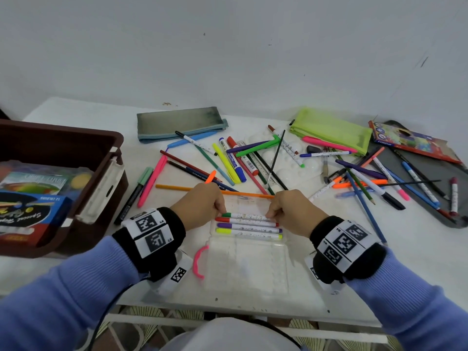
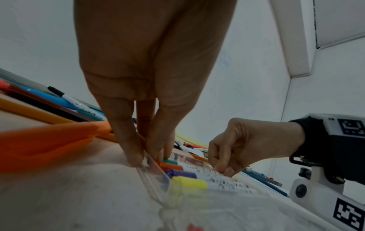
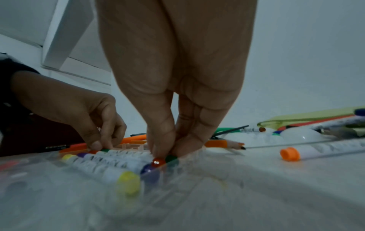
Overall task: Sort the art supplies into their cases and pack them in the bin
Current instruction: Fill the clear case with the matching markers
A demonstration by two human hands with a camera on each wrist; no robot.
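A clear plastic marker case (image 1: 249, 264) lies open at the table's near edge. In its far half lie a green marker (image 1: 244, 215), then red, purple and yellow ones (image 1: 249, 231) side by side. My left hand (image 1: 219, 208) pinches the green marker's cap end (image 2: 169, 161), fingertips down at the case's left rim. My right hand (image 1: 271, 213) pinches the same marker's other end (image 3: 172, 157). From the left wrist both show, the left hand (image 2: 152, 154) and the right hand (image 2: 223, 169). The right wrist view has the right hand (image 3: 168, 150) and the left hand (image 3: 102, 145).
A brown bin (image 1: 109, 148) with boxed supplies stands at the left. Loose pens, pencils and markers (image 1: 240, 163) are strewn across the middle and right, over a white palette (image 1: 286, 165). Behind lie a grey pouch (image 1: 179, 122), a green pouch (image 1: 329, 130) and a pencil box (image 1: 410, 140).
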